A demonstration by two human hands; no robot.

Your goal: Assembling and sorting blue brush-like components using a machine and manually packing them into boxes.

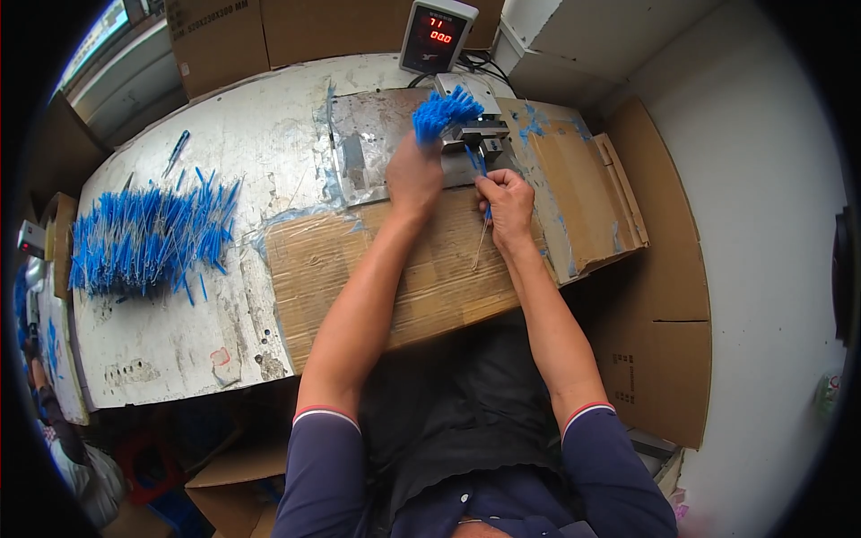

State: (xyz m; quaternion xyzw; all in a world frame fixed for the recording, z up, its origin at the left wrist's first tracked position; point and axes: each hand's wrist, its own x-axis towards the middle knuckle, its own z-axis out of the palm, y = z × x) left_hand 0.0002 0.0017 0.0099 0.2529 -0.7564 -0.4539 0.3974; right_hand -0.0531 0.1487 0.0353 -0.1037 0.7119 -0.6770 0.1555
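Observation:
My left hand, a little blurred, is closed round a thick bundle of thin blue pieces, whose blue ends fan out beyond my fist. My right hand is closed, thumb against fingers, on a few thin blue wire pieces. Their blue ends point up to a small metal fixture, and pale wire ends hang below the hand; whether they touch the fixture I cannot tell. The fixture stands on a metal plate, right of the bundle, which hides part of it.
On the worn white table at left lies a wide heap of blue-and-silver wire pieces, with a pen behind. A box with red digits stands at the back. Cardboard covers the front edge; a cardboard box sits at right.

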